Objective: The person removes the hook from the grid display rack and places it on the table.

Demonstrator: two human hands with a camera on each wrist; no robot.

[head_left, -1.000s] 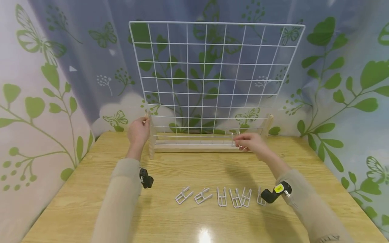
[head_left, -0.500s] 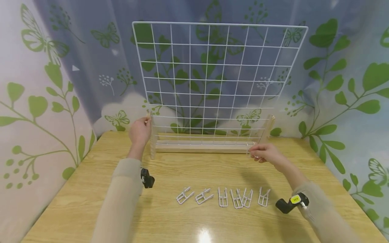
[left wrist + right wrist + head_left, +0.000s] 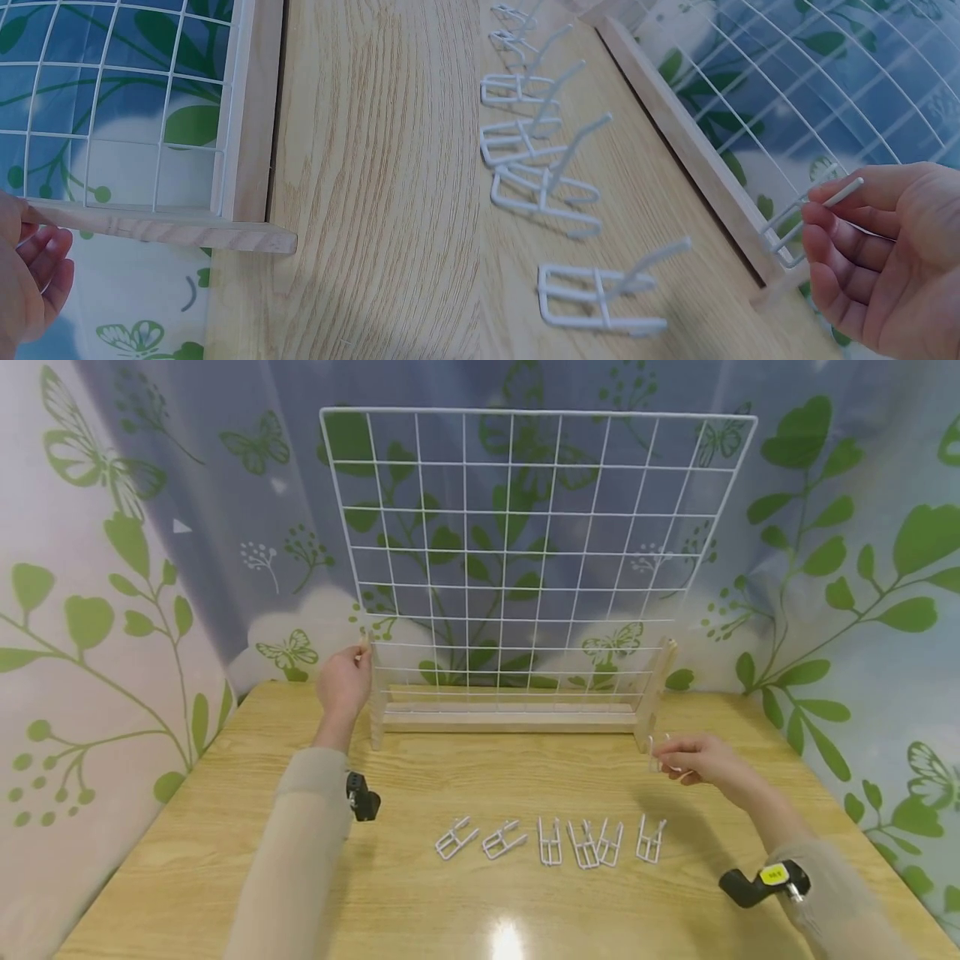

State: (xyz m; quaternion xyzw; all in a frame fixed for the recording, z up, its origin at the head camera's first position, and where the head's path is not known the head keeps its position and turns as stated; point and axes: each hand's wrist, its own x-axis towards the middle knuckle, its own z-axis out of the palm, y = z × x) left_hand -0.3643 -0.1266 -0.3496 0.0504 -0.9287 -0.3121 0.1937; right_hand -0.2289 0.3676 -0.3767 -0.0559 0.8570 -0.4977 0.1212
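My left hand (image 3: 345, 681) grips the top of the left upright of a wooden stand (image 3: 510, 723); in the left wrist view its thumb side lies against that upright (image 3: 172, 232). A white wire grid (image 3: 465, 512) rises from the stand. Off the stand's right end, my right hand (image 3: 705, 762) pinches a white wire hook (image 3: 844, 193) between thumb and fingers. This hook has a frame of parallel wires and one long prong, and the fingers hide part of it. In the head view it is in front of the right upright (image 3: 656, 689), apart from the grid.
Several similar white wire hooks (image 3: 550, 843) lie in a loose row on the wooden table (image 3: 405, 910), nearer the person; two of them overlap. A leaf-and-butterfly patterned curtain (image 3: 277, 560) hangs behind the stand and along both sides.
My right hand has carried the hook rightward and nearer the person, from in front of the grid's lower right to beyond the stand's right end. The left hand keeps its place on the upright.
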